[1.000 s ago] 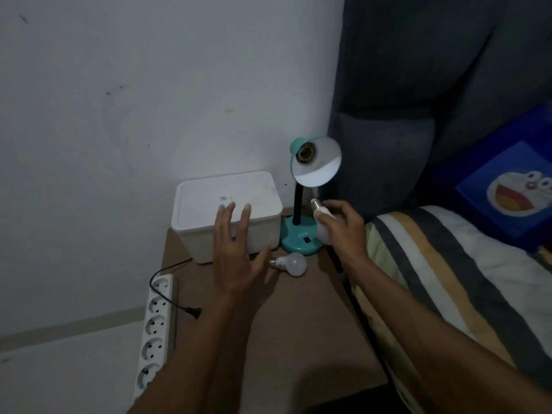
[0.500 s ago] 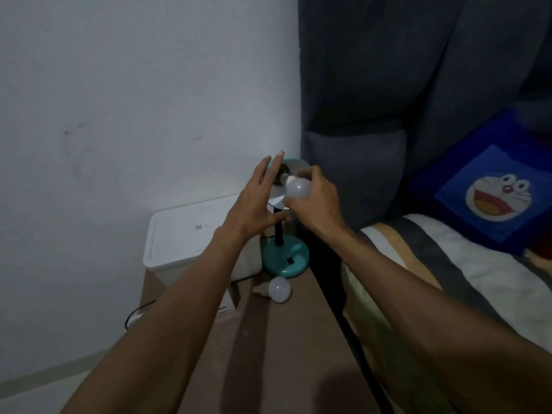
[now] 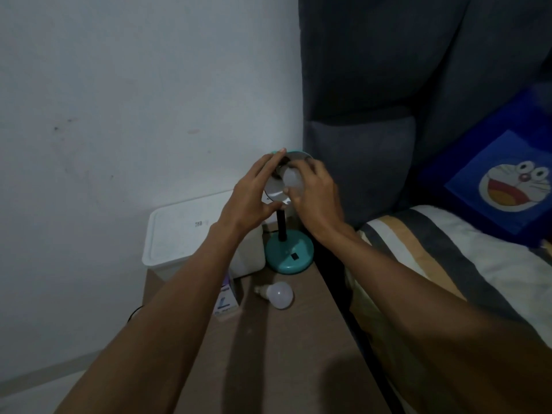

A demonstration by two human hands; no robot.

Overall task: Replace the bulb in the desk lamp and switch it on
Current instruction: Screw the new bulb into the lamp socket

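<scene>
The right hand (image 3: 316,195) has its fingers wrapped round a frosted white globe bulb (image 3: 292,181), its base toward the socket inside the teal lamp shade (image 3: 276,189); the left hand (image 3: 254,195) steadies the shade's rim, fingers spread; the bulb looks light, smooth and fragile; best gripped gently round the globe; a second white bulb (image 3: 279,294) lies on the brown desk (image 3: 283,354) below.
</scene>
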